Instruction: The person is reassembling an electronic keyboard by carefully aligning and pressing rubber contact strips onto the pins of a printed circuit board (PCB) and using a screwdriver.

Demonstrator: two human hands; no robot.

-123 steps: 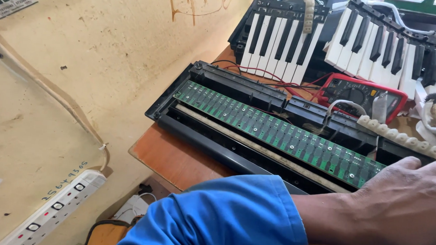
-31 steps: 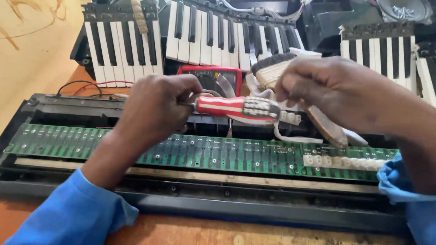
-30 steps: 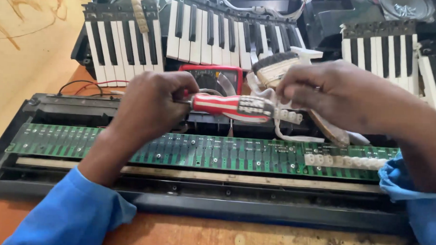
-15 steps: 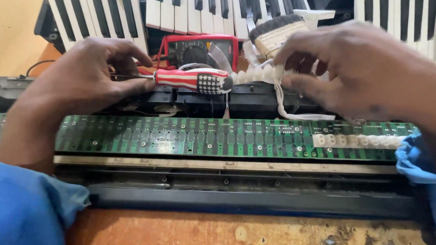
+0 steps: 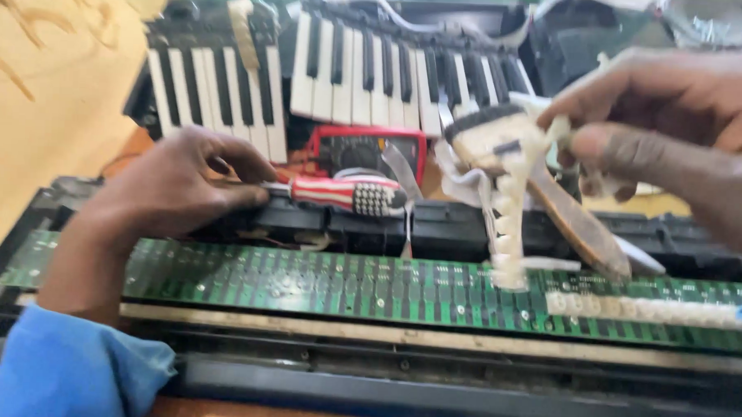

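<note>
My left hand [image 5: 182, 190] pinches the metal shaft of a screwdriver [image 5: 347, 194] with a red and white striped handle, which lies across the black back edge of an opened keyboard case. My right hand [image 5: 670, 120] is raised at the upper right, its fingers closed on a white rubber contact strip [image 5: 506, 221] that hangs down to the long green circuit board [image 5: 344, 286]. A brush [image 5: 552, 198] with dark bristles and a wooden handle slants just under that hand; whether the hand holds it too is unclear. Another white strip [image 5: 639, 308] lies on the board's right end.
A red multimeter [image 5: 365, 151] sits behind the screwdriver. Two loose sections of black and white keys [image 5: 211, 88] [image 5: 376, 65] lie at the back. The black case front rail [image 5: 463, 393] runs along the near edge. A yellowish wall [image 5: 47, 74] is at the left.
My right hand has left the screwdriver handle and risen to the right, lifting the white strip off the board. My left hand still holds the screwdriver. The view has pulled back a little.
</note>
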